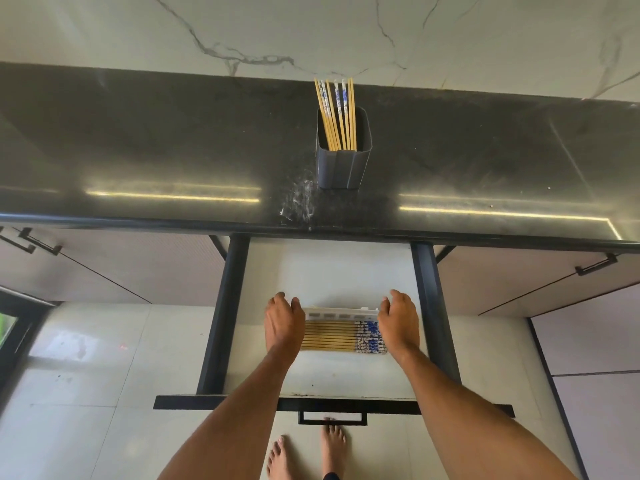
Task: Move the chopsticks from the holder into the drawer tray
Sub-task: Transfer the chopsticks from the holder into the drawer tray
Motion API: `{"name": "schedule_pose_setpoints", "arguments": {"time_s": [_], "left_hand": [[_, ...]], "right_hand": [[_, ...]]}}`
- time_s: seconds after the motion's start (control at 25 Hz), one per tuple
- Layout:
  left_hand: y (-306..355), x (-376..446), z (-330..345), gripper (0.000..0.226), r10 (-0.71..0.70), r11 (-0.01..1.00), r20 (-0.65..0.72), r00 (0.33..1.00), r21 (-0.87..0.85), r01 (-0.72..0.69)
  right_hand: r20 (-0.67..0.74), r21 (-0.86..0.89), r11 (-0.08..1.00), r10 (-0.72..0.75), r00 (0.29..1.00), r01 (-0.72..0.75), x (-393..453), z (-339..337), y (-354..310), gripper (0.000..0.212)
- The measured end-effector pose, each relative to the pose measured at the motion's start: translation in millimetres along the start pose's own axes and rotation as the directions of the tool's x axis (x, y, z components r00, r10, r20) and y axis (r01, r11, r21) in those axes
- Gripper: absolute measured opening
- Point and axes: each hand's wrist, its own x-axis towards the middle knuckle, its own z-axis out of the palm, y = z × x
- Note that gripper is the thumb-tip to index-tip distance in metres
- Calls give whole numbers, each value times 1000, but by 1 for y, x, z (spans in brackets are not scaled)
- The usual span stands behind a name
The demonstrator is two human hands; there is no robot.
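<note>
several chopsticks (335, 116) stood in holder (343, 157) at counter's back edge; rest lay in tray (341, 312) mid-drawer. left hand (284, 322) and right hand (398, 323) flanked tray, fingers loosely curved, gripping nothing i could see. i judged: square bundle, then fetch remainder.

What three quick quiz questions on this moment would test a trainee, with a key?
1. True or false: the holder on the countertop is empty.
2. Where do the tray's chopsticks have their blue ends: toward the left hand or the right hand?
3. Is the drawer open or shut?

Key: 1 false, chopsticks still stand in it; 2 right hand; 3 open.
</note>
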Motion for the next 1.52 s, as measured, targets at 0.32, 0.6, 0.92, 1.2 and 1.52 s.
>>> {"name": "schedule_pose_setpoints", "arguments": {"time_s": [0.32, 0.6, 0.92, 1.2, 1.52], "left_hand": [[60, 4, -48, 50, 506, 811, -3, 863, 342, -474], [142, 8, -105, 52, 770, 567, -26, 637, 484, -666], [219, 22, -165, 44, 891, 422, -104, 443, 553, -719], [272, 56, -180, 42, 929, 359, -151, 337, 584, -728], [310, 127, -151, 50, 909, 393, -142, 391, 604, -694]], "right_hand": [[-13, -347, 864, -392, 920, 364, 12, -51, -57, 49], [-131, -538, 735, -556, 821, 412, 28, -114, -125, 48], [-216, -560, 713, -617, 757, 422, 47, -164, -201, 49], [-209, -554, 684, -665, 717, 474, 94, -179, -251, 60], [-95, -547, 627, -705, 703, 555, 183, -161, -279, 84]]}}
